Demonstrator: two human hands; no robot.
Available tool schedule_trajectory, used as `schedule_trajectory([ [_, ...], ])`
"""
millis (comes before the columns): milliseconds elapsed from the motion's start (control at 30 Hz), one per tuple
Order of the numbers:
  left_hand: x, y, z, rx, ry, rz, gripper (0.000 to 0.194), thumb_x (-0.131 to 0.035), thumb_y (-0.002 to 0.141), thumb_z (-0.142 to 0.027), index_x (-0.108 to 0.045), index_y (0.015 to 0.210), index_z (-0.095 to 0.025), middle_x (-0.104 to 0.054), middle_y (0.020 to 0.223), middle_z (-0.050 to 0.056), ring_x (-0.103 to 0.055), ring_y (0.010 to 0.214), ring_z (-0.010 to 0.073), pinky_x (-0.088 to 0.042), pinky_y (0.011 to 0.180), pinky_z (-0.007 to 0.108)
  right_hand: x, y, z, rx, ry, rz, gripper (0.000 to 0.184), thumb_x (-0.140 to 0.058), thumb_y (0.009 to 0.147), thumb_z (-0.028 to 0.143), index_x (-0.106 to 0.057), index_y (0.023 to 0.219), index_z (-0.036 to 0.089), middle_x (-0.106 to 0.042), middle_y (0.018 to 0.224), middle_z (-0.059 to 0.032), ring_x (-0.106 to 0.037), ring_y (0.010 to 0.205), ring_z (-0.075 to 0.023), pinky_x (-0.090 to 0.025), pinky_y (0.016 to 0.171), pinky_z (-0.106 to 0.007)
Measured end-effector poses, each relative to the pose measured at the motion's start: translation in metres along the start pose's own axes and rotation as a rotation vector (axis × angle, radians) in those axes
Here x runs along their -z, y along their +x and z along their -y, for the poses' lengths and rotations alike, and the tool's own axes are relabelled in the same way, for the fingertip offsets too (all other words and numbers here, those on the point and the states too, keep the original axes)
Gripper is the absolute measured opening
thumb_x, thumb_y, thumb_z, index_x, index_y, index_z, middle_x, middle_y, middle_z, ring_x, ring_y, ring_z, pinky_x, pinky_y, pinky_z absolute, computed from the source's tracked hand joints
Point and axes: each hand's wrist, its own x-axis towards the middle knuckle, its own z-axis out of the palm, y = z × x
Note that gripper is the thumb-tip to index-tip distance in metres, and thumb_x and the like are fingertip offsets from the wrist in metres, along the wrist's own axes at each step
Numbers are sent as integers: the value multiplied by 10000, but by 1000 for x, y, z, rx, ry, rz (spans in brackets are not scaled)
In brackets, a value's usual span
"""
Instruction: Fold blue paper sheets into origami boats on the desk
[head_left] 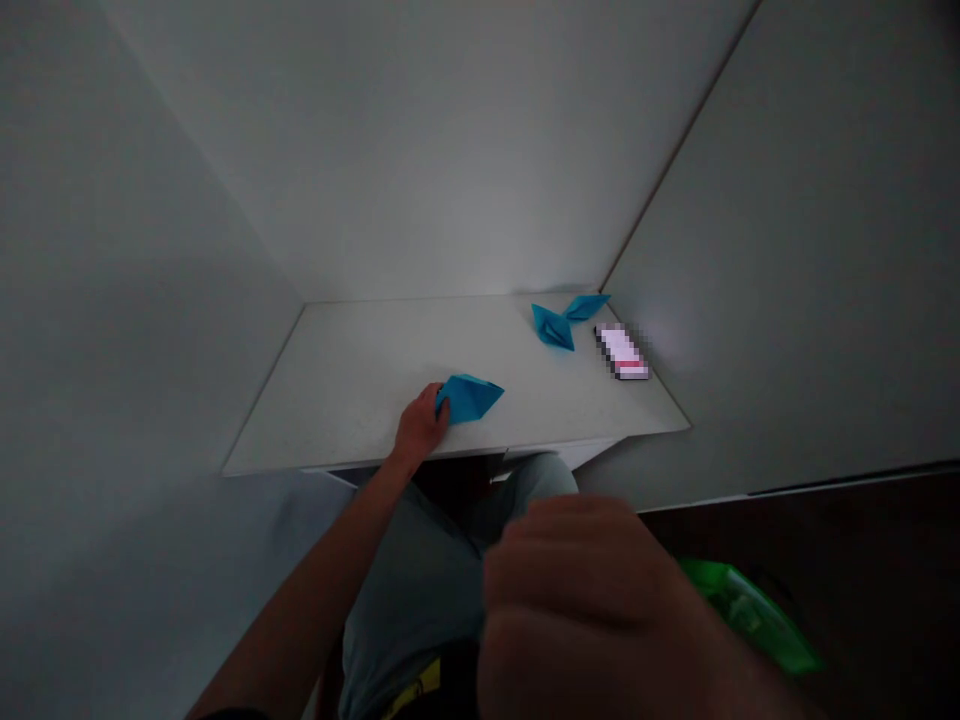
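My left hand (424, 424) is closed on one end of a blue folded-paper boat (471, 398) near the front edge of the white table. The boat's pointed tip faces right. Raised close to the camera, my right hand (577, 590) looks large and slightly blurred, its fingers curled into a fist. The inside of that fist is hidden. Further back on the table lie two more folded blue paper boats, one in front (553, 328) and one behind it (587, 307), touching or nearly so.
A phone (622, 352) with a lit, pixelated screen lies at the right end of the white table (352, 370). Pale walls enclose the table's back and sides. A green plastic bag (750, 610) rests low on the right, over the dark floor. My legs are under the table edge.
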Motion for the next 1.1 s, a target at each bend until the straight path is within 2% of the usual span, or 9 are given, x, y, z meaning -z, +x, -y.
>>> schedule_trajectory([
  [67,3,-1,-1,24,-32,13,296,-523,1071,-297,-604,1343,-211,-758,1185,118,-735,1035,282,-548,930,389,-7,7,-36,-9,-13,-129,188,-726,1047,398,-655,928,271,-611,762,26,-549,681,-156,-479,670,-306],
  [133,5,-2,-2,47,-61,11,325,-533,1070,-310,-586,1374,-211,-768,1138,109,-741,1001,277,-543,896,380,-19,8,-95,-95,-79,-270,156,-746,1022,400,-660,1033,271,-657,910,-8,-604,786,-179,-525,735,-329],
  [233,5,-1,-1,73,-108,-3,403,-577,1031,-283,-546,1426,-205,-771,1064,88,-744,919,258,-530,819,354,-47,-2,-200,-292,-202,-458,504,-791,950,532,-616,1329,250,-645,1245,-123,-658,1019,-269,-587,855,-441],
  [300,4,0,0,65,-169,3,494,-606,1003,-275,-500,1479,-198,-766,977,51,-730,829,231,-511,758,328,-67,-10,-256,-380,-251,-426,751,-814,891,612,-555,1465,204,-607,1370,-197,-657,1155,-348,-585,974,-548],
  [367,4,0,1,48,-239,14,604,-643,977,-293,-448,1538,-187,-748,870,6,-705,744,207,-486,708,307,-83,-15,-290,-419,-297,-324,749,-768,933,573,-528,1522,178,-626,1393,-219,-647,1228,-389,-549,1055,-606],
  [500,4,1,4,12,-348,4,681,-665,973,-352,-424,1588,-184,-728,781,-30,-681,686,182,-482,699,295,-94,-13,-308,-392,-359,-157,563,-636,1025,369,-534,1560,224,-654,1447,-174,-620,1318,-376,-531,1085,-576],
  [833,-1,3,9,-53,-242,40,517,-730,926,-261,-572,1418,-245,-679,796,-46,-652,696,162,-471,678,270,-96,-16,-320,-409,-183,-242,737,-744,952,432,-485,1619,260,-613,1444,-163,-696,1182,-326,-581,1044,-513],
  [967,0,2,8,-118,-107,42,441,-723,934,-216,-640,1366,-243,-690,898,-9,-652,768,175,-500,733,286,-83,-19,-324,-391,-278,-218,627,-648,997,305,-517,1609,263,-632,1385,-150,-669,1234,-322,-568,1057,-506],
  [1100,2,2,5,-217,-26,78,323,-681,949,-161,-750,1248,-260,-699,1082,44,-670,853,182,-536,818,310,-63,-31,-324,-297,-455,-63,483,-677,985,241,-669,1466,283,-654,1406,-132,-640,1285,-324,-534,1062,-506],
])
